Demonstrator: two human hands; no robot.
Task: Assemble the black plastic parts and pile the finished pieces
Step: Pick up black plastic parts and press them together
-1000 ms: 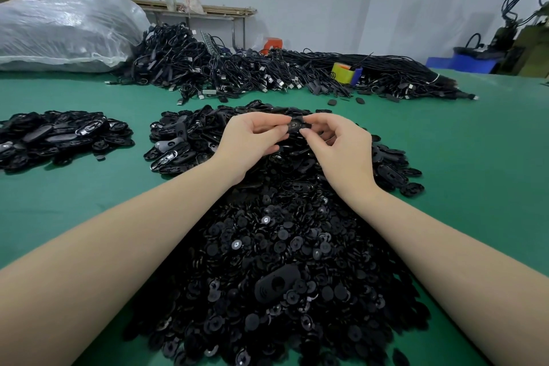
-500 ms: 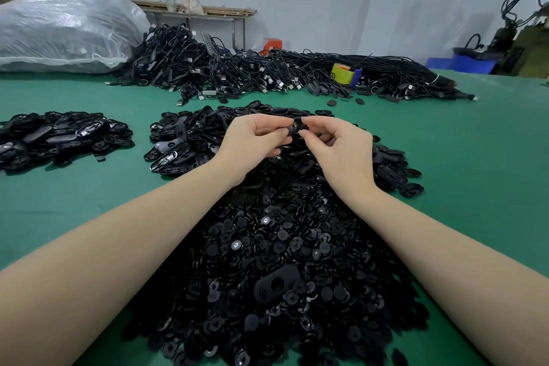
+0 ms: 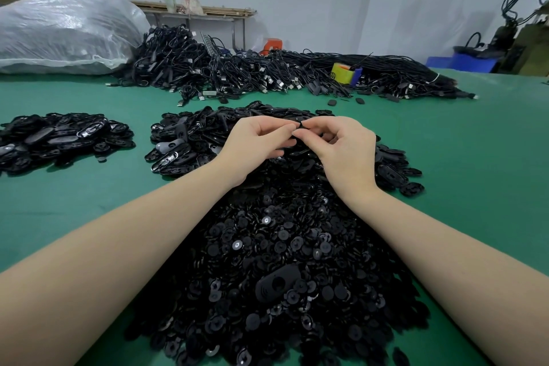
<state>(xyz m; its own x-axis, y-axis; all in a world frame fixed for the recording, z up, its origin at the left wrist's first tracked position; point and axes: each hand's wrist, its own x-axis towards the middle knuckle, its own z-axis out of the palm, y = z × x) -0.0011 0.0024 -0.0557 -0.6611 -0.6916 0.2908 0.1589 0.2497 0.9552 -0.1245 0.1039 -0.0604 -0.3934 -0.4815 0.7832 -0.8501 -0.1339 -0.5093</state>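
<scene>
Fingers closed tighter (2 hands) pinching part.

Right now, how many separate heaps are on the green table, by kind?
Black plastic part heaps: 2, the big one under the hands and a small one at left.
Cable heaps: 1.
Total: 3.

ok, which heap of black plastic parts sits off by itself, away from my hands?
The small heap of black oval plastic parts at far left, separated by bare green table from the others.
</scene>
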